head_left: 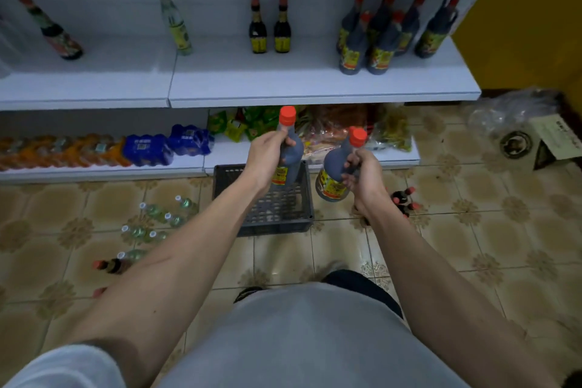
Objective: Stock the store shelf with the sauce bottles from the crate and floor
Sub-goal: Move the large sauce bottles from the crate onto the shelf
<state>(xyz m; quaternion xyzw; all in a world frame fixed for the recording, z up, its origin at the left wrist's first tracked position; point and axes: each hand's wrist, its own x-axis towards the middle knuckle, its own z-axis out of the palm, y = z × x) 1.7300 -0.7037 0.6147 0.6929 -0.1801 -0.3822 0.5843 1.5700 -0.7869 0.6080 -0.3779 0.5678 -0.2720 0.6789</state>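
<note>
the person is standing over the crate point(296, 220) with a dark sauce bottle in each hand. left hand point(267, 156) is wrapping around the neck and shoulder of the left bottle point(291, 151), holding it pretty much upright, red cap above the fingers, label below the palm. right hand point(365, 173) is gripping the right bottle point(335, 167) around its neck too, but that one is tilting, cap leaning away to the right, body hanging down left of the fist.

both bottles are hovering in the air in front of the lower shelf edge, above the crate, not on the shelf point(315, 85) yet. the matching cluster point(387, 38) of dark red-capped bottles is sitting up and to the right of both grips, so i'm guessing that's where these are going.

if it were me: straightening that right one before lifting, since a neck grip lets the heavy base swing. setting them down base first, just beside the cluster, one at a time so they're not knocking the front row over.

more small bottles point(404, 198) are waiting on the floor just behind the right wrist.
</note>
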